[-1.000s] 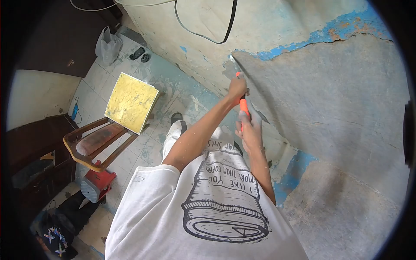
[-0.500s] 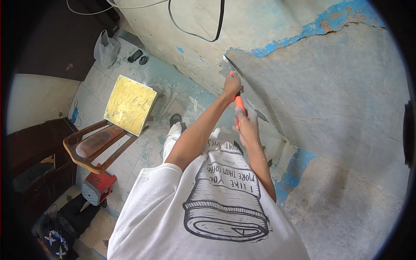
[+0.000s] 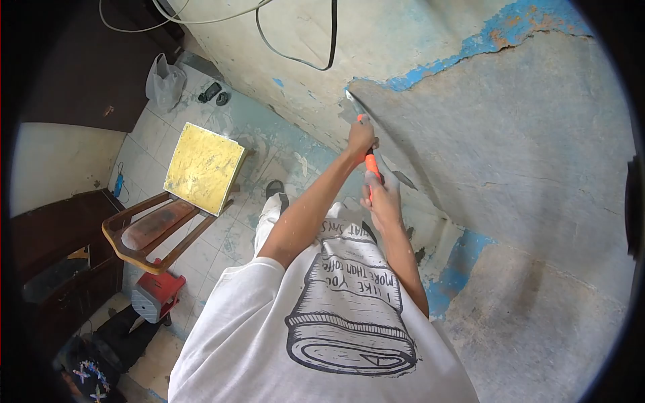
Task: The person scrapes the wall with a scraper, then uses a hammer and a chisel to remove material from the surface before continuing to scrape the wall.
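A long scraper-like tool with an orange and black handle (image 3: 371, 163) extends up and away from me, its pale metal tip touching the wall (image 3: 430, 127). My left hand (image 3: 362, 136) is wrapped round the upper part of the handle, nearer the tip. Lower down, my right hand (image 3: 385, 201) grips the handle's near end. Where the tip rests, cream paint meets bare grey plaster, and a ragged strip of blue paint (image 3: 410, 78) runs off to the upper right.
Left of me stands a wooden chair (image 3: 117, 235) with a yellow board (image 3: 203, 168) on its seat. Near it are a red and grey stool (image 3: 156, 295), a plastic bag (image 3: 165, 84) and dark cabinet furniture (image 3: 67, 221). Cables (image 3: 295, 62) hang at the top.
The view has shifted slightly, so the chair and stool appear a little lower and further right. Both hands keep their hold on the tool, whose tip stays at nearly the same spot.
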### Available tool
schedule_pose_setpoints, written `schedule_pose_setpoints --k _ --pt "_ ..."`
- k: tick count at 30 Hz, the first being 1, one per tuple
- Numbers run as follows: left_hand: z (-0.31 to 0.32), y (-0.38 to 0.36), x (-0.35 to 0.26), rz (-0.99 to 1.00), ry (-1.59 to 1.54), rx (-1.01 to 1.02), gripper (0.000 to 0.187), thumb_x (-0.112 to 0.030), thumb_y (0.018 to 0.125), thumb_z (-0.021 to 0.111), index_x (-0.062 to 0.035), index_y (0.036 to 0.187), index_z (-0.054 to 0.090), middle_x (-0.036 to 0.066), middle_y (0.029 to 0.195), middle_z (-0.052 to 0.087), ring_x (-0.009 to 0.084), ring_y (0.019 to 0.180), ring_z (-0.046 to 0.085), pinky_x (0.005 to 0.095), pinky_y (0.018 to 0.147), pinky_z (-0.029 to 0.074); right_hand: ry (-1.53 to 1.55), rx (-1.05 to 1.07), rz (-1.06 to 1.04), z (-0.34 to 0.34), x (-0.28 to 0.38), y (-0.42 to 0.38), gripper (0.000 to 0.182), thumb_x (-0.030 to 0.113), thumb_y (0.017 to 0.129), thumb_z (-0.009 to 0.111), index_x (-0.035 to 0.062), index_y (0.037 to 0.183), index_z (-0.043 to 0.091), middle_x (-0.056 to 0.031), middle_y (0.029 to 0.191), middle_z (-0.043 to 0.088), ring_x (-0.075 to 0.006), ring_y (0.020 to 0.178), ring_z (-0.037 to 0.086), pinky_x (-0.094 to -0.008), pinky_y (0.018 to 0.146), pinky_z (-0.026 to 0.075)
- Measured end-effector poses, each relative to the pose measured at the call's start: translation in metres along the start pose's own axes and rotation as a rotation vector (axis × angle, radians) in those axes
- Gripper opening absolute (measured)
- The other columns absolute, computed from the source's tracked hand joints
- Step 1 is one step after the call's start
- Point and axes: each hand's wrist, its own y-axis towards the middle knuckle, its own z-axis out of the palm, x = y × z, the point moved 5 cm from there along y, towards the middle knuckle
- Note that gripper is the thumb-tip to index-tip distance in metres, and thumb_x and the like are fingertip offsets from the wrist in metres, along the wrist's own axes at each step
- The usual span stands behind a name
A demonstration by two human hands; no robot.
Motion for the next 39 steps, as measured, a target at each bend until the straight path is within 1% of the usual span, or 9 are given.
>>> schedule_pose_setpoints --k 9,11,15,20,22,30,31,32,39 --pt "-0.001 0.001 -0.002 0.064 0.040 -0.042 0.027 -0.031 0.101 0.036 -0.0054 0.096 0.041 -0.003 0.057 0.029 0.0098 0.044 0.032 0.0270 0.040 0.030 0.049 -0.023 -0.011 -0.001 0.005 -0.001 0.036 0.008 0.094 0.047 0.0006 0.129 0.045 0.0032 0.073 0.038 -0.0038 0.051 0.036 -0.0202 0.041 0.028" --pt "-0.010 0.009 0.000 0.063 0.019 -0.015 0.027 -0.031 0.101 0.036 -0.0052 0.096 0.040 -0.003 0.057 0.029 0.0098 0.044 0.032 0.0269 0.039 0.030 0.012 0.038 0.008 0.002 -0.010 0.019 0.058 0.006 0.096 0.045 0.0062 0.150 0.022 0.0037 0.065 0.037 -0.0042 0.049 0.034 -0.0202 0.041 0.031" --pt "-0.004 0.004 -0.002 0.021 0.069 0.027 0.030 -0.031 0.101 0.036 -0.0027 0.094 0.044 0.002 0.060 0.037 0.0141 0.043 0.042 0.0314 0.038 0.037 0.097 -0.005 -0.018 0.010 0.007 -0.013 0.039 0.007 0.091 0.049 0.0009 0.129 0.045 0.0016 0.076 0.040 -0.0056 0.053 0.038 -0.0196 0.041 0.030" --pt "-0.005 0.000 0.001 0.037 0.117 -0.044 0.031 -0.032 0.101 0.037 -0.0031 0.093 0.043 0.000 0.058 0.034 0.0130 0.043 0.039 0.0297 0.038 0.035 0.099 -0.046 0.065 -0.005 -0.015 0.002 0.041 0.006 0.091 0.052 0.0011 0.131 0.044 0.0007 0.077 0.041 -0.0056 0.054 0.038 -0.0190 0.041 0.029" --pt "-0.004 -0.004 0.001 0.018 0.089 -0.035 0.032 -0.034 0.102 0.037 -0.0032 0.100 0.044 -0.001 0.058 0.032 0.0110 0.044 0.036 0.0275 0.038 0.033 0.153 -0.095 0.042 0.001 -0.004 -0.005 0.012 0.011 0.094 0.051 0.0009 0.100 0.048 0.0015 0.068 0.039 -0.0053 0.050 0.037 -0.0206 0.039 0.029" --pt "0.001 -0.008 -0.001 0.108 0.178 -0.072 0.036 -0.033 0.101 0.036 -0.0049 0.079 0.042 0.003 0.056 0.041 0.0157 0.041 0.043 0.0330 0.039 0.039 0.114 -0.005 -0.016 -0.010 -0.006 -0.010 0.021 0.011 0.094 0.052 0.0008 0.112 0.049 0.0033 0.069 0.038 -0.0039 0.051 0.037 -0.0201 0.039 0.028" --pt "0.002 -0.011 0.001 0.106 0.185 -0.066 0.036 -0.033 0.101 0.036 -0.0049 0.079 0.042 0.003 0.056 0.041 0.0157 0.041 0.043 0.0330 0.039 0.039 0.056 -0.026 -0.019 -0.012 -0.003 -0.011 0.023 0.010 0.094 0.052 0.0011 0.114 0.049 0.0038 0.068 0.037 -0.0036 0.051 0.037 -0.0199 0.039 0.028" --pt "0.005 -0.013 0.002 0.103 0.135 -0.040 0.034 -0.035 0.101 0.036 -0.0046 0.085 0.043 0.001 0.059 0.039 0.0142 0.043 0.041 0.0308 0.040 0.037 0.025 0.030 0.010 -0.017 -0.004 -0.011 0.043 0.013 0.093 0.054 0.0018 0.133 0.043 0.0002 0.081 0.044 -0.0038 0.051 0.037 -0.0181 0.038 0.027" --pt "0.010 -0.017 0.027 0.013 0.063 0.059 0.041 -0.040 0.100 0.030 -0.0025 0.100 0.048 0.001 0.062 0.043 0.0147 0.052 0.047 0.0310 0.049 0.043 0.001 -0.015 0.035 -0.051 -0.009 -0.024 0.051 0.020 0.093 0.053 0.0034 0.139 0.040 -0.0017 0.084 0.050 -0.0056 0.052 0.043 -0.0205 0.043 0.032"
